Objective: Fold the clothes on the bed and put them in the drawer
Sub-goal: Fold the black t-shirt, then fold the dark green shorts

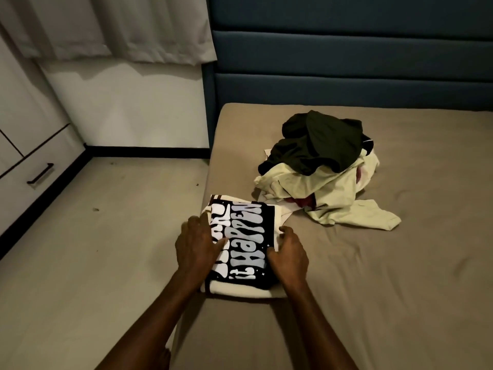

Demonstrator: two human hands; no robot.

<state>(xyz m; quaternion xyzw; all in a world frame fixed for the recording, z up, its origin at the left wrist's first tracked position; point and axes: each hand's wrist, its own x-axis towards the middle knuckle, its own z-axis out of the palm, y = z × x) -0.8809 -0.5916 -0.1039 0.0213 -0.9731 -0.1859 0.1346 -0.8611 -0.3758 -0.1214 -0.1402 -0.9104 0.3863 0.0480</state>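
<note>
Two bare forearms enter from six o'clock; no sleeves, watch or rings show. The left hand [196, 243] and right hand [289, 252] are ungloved.

Blue padded headboard [346, 54] along the far wall, ribbed in horizontal panels. Pale curtain [112, 25] hanging at upper left, hem ending above a light wall [128, 110]. Black skirting [146, 150] at the wall's foot. Grey-beige floor [93, 236] at left, dotted with small dark specks of debris [95, 209] near the skirting and further out.
</note>
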